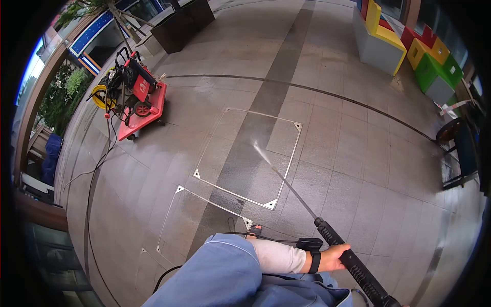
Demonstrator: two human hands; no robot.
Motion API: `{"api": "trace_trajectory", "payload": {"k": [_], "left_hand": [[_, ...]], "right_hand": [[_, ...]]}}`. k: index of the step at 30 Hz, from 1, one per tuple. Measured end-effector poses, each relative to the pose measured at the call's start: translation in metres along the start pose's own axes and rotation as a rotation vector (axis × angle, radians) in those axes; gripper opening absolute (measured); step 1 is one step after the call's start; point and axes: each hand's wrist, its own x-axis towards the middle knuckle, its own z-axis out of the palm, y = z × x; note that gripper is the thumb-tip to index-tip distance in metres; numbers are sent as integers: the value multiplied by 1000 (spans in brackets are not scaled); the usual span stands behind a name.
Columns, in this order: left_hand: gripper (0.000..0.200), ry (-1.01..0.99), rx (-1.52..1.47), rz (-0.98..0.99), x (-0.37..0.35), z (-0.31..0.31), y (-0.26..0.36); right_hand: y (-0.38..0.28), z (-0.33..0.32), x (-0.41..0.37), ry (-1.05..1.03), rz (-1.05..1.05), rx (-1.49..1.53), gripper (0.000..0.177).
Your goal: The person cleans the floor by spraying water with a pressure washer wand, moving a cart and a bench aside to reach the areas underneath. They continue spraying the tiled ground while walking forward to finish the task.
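My left hand (335, 257) reaches across from the left and is wrapped round the black grip of a pressure washer wand (332, 234). The wand's thin metal lance (296, 194) points forward and down to the left. A white spray of water (262, 152) leaves its tip toward the paving inside a metal-framed floor cover (245, 158). A black strap with a dark device (309, 244) is on my left wrist. My right hand is not in view; the wand's rear end runs to the bottom right edge.
A red trolley (146, 120) carrying a machine and a yellow hose reel (101, 96) stands at the left. Dark hoses (89, 204) trail along the ground there. Coloured block seats (378, 38) stand at the upper right, a dark wheeled cart (460, 153) at the right edge.
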Motion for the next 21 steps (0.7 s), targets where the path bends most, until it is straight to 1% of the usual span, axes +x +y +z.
{"api": "trace_trajectory", "payload": {"k": [1,3,5,6,8,9,10,11,13,15,17,18,19,20,21], "left_hand": [[18,37,-38,23,-16,-21,11],[16,55,-48,168,-69,-48,37],[11,22,-62,275,-114,-71,64],[11,-4,-46,346,-130,-81,77],[11,-60,-34,477,-154,-98,97],[11,-62,-34,482,-166,-102,104],[12,-70,-5,535,-177,-104,109],[14,-79,26,586,-187,-105,112],[15,-87,57,598,-199,-114,116],[17,-81,36,581,-208,-125,115],[16,-36,-41,510,-202,-147,114],[16,8,-70,464,-205,-150,116],[15,52,-100,418,-208,-152,118],[16,50,-89,372,-192,-170,124],[16,49,-78,380,-190,-168,132]], "right_hand": [[-11,10,2,-86,12,-24,57],[9,47,6,-138,-114,139,55],[17,83,1,-232,-85,368,54],[13,101,-6,-224,-115,362,54],[-4,123,-26,-170,-267,323,57],[-14,132,-34,-142,-332,296,58],[-26,134,-37,-62,-553,75,60],[-26,138,-42,-57,-555,75,60],[-21,146,-49,-155,-291,298,59],[-34,150,-50,-163,-279,365,59],[-53,147,-49,-322,-114,439,59],[-81,144,-54,-277,-224,352,59],[-79,147,-57,-260,-231,379,59],[-72,150,-62,-253,-261,326,59],[-66,152,-68,-252,-288,264,59]]}}
